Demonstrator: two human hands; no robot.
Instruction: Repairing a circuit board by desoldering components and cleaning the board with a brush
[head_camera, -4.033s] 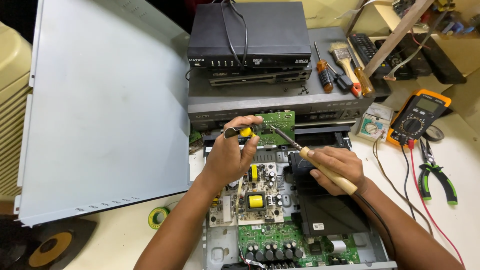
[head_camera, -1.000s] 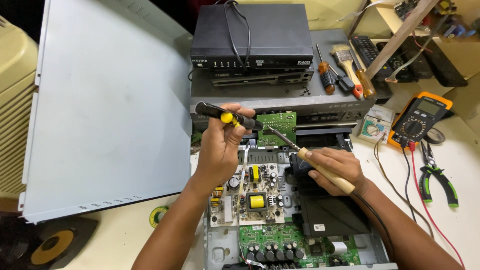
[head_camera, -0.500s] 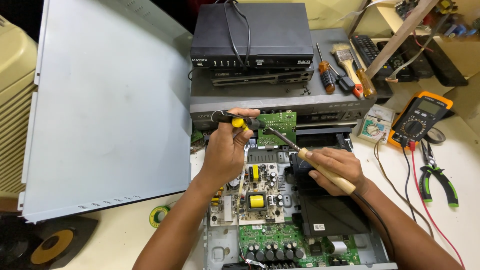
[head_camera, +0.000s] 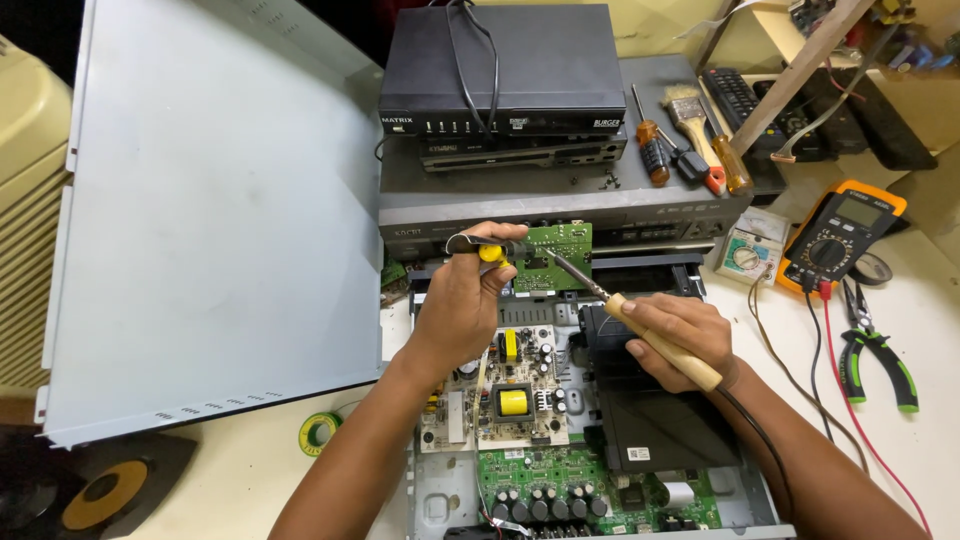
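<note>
Risk: hot tip of wooden-handled soldering iron (head_camera: 640, 328), gripped in right hand (head_camera: 678, 335), slipping across small green circuit board (head_camera: 552, 256), bridging pads; left hand (head_camera: 468, 300) clamped on yellow-and-black desoldering pump (head_camera: 490, 250).

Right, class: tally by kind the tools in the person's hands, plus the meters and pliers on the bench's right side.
Soldering iron: 1
Black tool with yellow button: 1
Meters: 2, orange multimeter, pale dial meter
Green-handled pliers: 1
Total: 5
</note>
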